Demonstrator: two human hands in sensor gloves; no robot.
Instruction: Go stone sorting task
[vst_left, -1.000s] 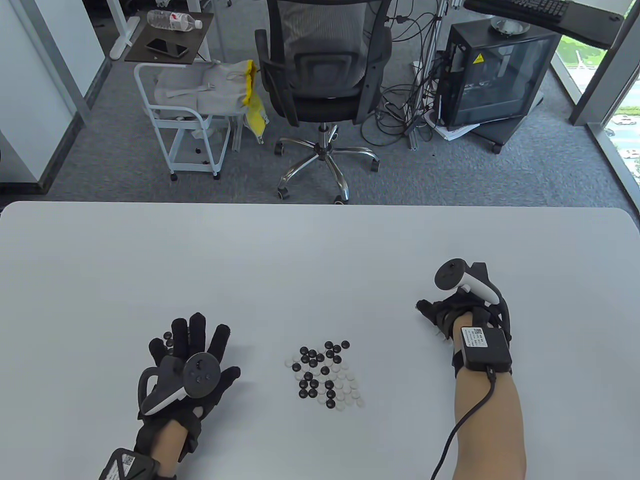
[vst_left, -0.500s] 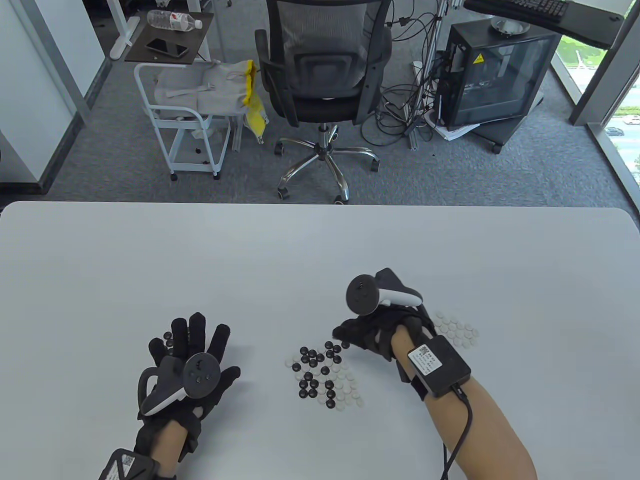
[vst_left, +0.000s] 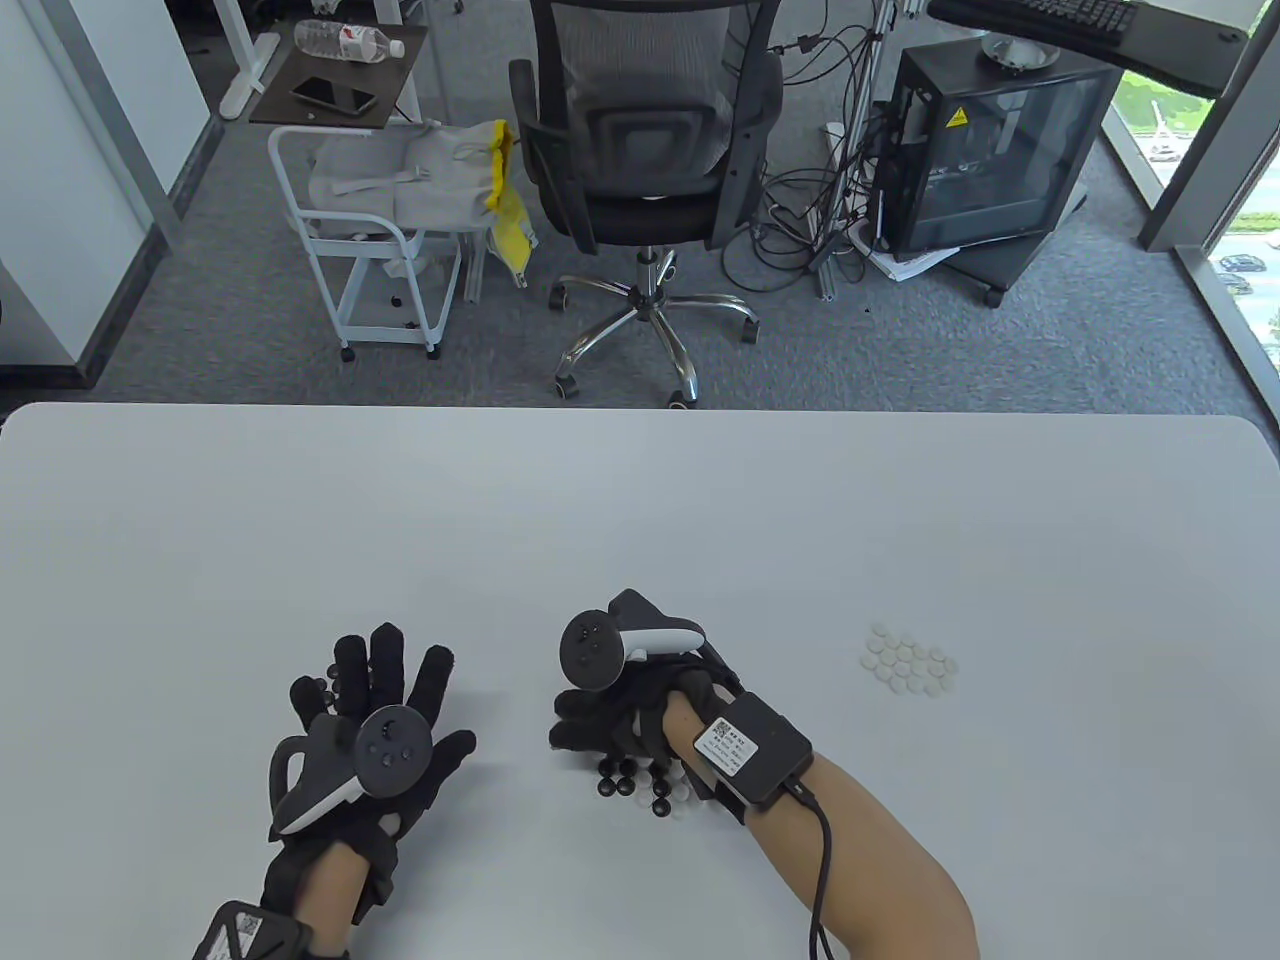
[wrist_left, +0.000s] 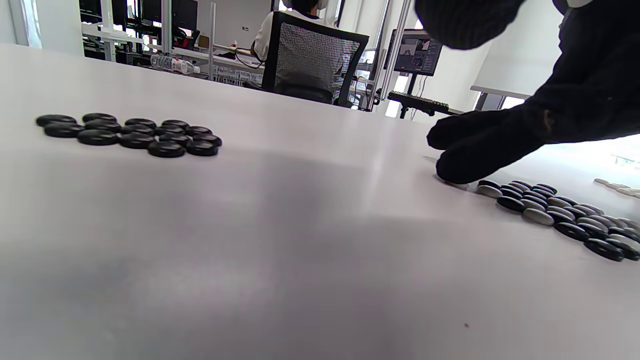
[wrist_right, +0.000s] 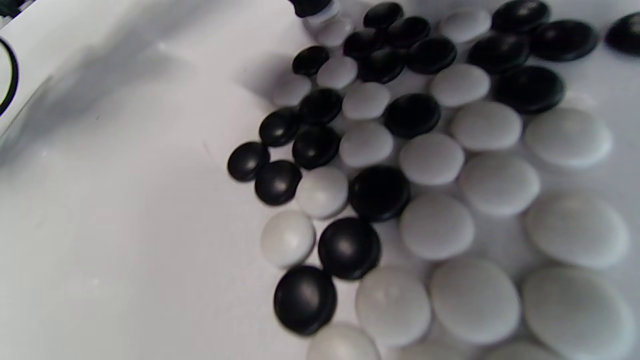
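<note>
A mixed pile of black and white Go stones lies at the table's front centre. My right hand is over the pile's left part, fingers curled down. In the left wrist view its fingertips pinch a white stone at the pile's edge. My left hand lies flat with its fingers spread, over a group of black stones that peek out between the fingers. A cluster of white stones lies apart at the right.
The white table has bare surface behind and between the groups. Beyond its far edge stand an office chair, a white cart and a computer case on the floor.
My right hand has swung left from the white cluster, which it uncovered, to the mixed pile and now covers most of it. The left hand has shifted very slightly.
</note>
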